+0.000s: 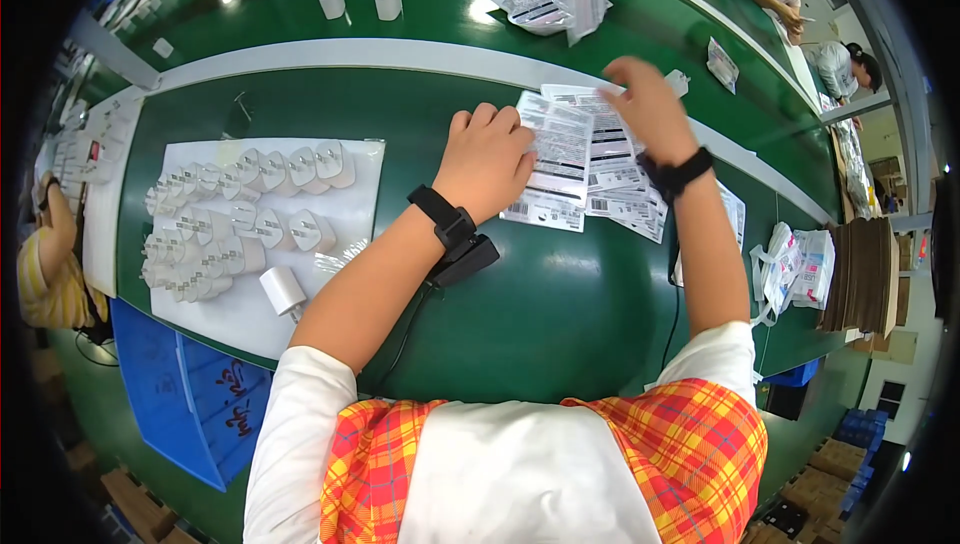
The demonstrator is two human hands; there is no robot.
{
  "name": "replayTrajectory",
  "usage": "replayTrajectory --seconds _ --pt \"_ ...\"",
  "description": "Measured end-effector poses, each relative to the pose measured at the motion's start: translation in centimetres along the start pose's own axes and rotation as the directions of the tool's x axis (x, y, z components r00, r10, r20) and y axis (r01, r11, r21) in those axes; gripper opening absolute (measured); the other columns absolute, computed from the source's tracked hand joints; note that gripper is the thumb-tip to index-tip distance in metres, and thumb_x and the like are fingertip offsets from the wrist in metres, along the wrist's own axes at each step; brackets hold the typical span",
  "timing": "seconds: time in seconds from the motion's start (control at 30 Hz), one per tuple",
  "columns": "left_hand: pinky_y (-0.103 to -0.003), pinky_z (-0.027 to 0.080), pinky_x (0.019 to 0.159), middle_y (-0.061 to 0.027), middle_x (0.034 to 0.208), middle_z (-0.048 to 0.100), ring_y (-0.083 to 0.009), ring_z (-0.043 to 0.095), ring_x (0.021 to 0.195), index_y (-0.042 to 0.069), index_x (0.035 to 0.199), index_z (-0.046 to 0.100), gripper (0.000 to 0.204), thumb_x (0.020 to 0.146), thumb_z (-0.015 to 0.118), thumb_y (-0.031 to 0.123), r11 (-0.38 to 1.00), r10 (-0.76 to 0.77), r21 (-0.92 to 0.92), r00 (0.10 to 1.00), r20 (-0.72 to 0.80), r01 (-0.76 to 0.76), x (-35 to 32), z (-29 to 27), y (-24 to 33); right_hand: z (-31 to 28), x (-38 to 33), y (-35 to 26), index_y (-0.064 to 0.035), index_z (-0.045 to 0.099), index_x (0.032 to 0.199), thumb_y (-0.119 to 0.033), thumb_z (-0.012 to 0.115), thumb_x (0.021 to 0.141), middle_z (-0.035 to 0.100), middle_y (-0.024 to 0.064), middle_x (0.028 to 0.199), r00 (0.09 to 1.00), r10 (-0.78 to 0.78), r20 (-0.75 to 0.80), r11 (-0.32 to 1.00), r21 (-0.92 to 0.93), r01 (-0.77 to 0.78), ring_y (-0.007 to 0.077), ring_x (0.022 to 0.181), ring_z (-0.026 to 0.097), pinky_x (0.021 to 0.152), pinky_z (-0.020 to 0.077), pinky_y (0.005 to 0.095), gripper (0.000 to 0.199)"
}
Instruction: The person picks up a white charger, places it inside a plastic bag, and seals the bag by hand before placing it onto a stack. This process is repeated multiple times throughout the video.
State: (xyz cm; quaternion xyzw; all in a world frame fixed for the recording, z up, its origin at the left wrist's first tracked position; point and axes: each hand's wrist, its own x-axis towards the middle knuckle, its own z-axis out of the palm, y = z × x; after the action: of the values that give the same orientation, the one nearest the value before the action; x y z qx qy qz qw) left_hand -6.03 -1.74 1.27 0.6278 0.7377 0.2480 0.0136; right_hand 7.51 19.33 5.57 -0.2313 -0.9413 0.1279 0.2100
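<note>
Flat printed packets (558, 156) with black text and barcodes lie overlapped in a loose fan on the green table (520, 324). My left hand (490, 159) rests at the left edge of the nearest packet, palm down, its fingers loosely bent and slightly apart. Over the far right part of the fan is my right hand (645, 109); its fingers curve with a gap to the thumb, and nothing shows between them. To the left, several white plug chargers (270, 169) with metal prongs stand in rows on a white sheet (360, 169). A single charger (282, 291) lies nearer my left forearm.
Beyond a pale rail runs a green belt (300, 29) bearing chargers (388, 2) and clear bags of printed packets (560, 9). White packages (795, 269) and stacked cardboard (862, 274) are at right. A blue bin (170, 384) sits lower left. Other people work left and far right.
</note>
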Motion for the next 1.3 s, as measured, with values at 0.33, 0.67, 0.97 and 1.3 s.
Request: replayTrajectory --seconds 0.33,0.67,0.97,1.3 --pt "-0.055 0.028 0.111 -0.0026 0.143 0.048 -0.0242 0.041 0.134 0.014 0.131 0.054 0.04 0.092 0.05 0.017 0.992 0.12 -0.057 0.975 0.186 -0.111 0.4 1.1 -1.7 2.8 -7.2 -8.6 0.0009 0.055 0.101 -0.012 0.063 0.077 0.056 0.0177 0.098 0.873 -0.264 0.41 0.964 0.124 0.234 0.0362 0.091 0.056 0.082 0.0473 0.0419 0.028" --pt "-0.062 0.015 0.113 -0.0051 0.154 0.034 -0.0253 0.028 0.143 0.013 0.142 0.046 0.087 0.072 0.068 0.061 0.987 0.144 0.037 0.955 0.26 -0.159 -1.5 -0.4 -1.2 -3.8 -9.2 -7.1 -0.0042 0.06 0.085 -0.012 0.063 0.077 0.062 0.0125 0.085 0.448 -0.468 0.762 0.869 0.489 0.076 0.0259 0.08 0.062 0.074 0.0493 0.0386 0.011" --pt "-0.062 0.016 0.113 -0.0103 0.135 0.05 -0.0288 0.042 0.13 0.007 0.124 0.06 0.073 0.066 0.075 0.049 0.977 0.186 0.061 0.954 0.236 -0.205 -0.4 -2.7 3.3 -0.8 0.4 17.7 -0.0002 0.037 0.129 -0.022 0.079 0.076 0.056 0.0217 0.113 0.644 0.738 -0.2 0.672 0.137 -0.728 0.0314 0.101 0.061 0.083 0.0512 0.0337 0.071" --pt "-0.042 0.041 0.102 -0.012 0.122 0.058 -0.0292 0.053 0.115 0.005 0.115 0.064 0.039 0.076 0.06 0.006 0.992 0.123 -0.054 0.988 0.097 -0.118 -0.5 0.8 0.8 -2.8 -3.3 -0.1 -0.0037 0.038 0.13 -0.01 0.065 0.084 0.054 0.0221 0.126 0.944 0.273 0.188 -0.069 0.982 -0.176 0.0295 0.102 0.06 0.089 0.0491 0.0348 0.054"
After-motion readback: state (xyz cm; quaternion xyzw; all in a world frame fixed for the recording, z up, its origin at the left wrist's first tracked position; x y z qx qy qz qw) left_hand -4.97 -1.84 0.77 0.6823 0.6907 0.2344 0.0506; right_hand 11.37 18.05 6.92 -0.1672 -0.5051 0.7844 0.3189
